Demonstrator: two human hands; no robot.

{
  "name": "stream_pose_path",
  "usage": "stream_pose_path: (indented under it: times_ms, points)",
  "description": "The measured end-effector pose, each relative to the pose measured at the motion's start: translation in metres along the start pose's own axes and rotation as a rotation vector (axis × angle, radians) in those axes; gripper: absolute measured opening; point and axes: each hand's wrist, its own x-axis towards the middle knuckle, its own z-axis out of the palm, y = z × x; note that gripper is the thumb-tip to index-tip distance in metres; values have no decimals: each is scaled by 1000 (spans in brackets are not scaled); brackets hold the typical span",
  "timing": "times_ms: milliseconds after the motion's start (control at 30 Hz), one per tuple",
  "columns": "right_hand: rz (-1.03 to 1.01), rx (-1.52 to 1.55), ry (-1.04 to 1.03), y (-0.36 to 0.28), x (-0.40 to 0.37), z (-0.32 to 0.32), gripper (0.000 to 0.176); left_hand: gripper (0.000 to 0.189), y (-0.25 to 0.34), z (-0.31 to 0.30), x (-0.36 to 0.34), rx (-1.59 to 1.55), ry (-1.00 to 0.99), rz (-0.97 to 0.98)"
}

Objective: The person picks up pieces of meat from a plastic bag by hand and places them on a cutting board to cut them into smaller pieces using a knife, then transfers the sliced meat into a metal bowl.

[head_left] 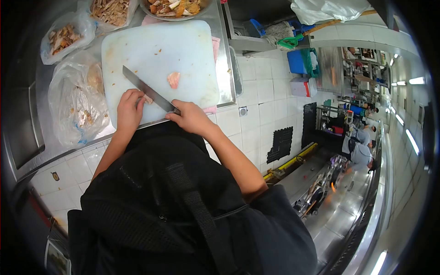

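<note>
text: none legible | labels: none | numbers: none | signs: none

Over the board (183,50), the right hand (190,117) grips the knife (145,89), blade angled left. The left hand (129,110) pins a small piece (148,99) against it; a slice (173,79) lies just beyond.

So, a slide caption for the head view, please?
Right hand holds a long steel knife on a white cutting board; left hand pins a small meat piece.

one knife (144,89), one board (183,50), three bags (75,105), two meat pieces (173,79)
</note>
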Motion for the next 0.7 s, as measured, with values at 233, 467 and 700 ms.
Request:
stream_pose_path:
  times_ms: [233,467,700]
  points:
    - [357,714,64,54,-64,-41,21,54,19,-10,2,-193,-25,-283]
    - [447,829,-80,87,-82,-23,23,63,21,7,23,-210,-205,-282]
    - [399,758,-209,65,-49,-4,21,67,29,14,25,-223,-195,-154]
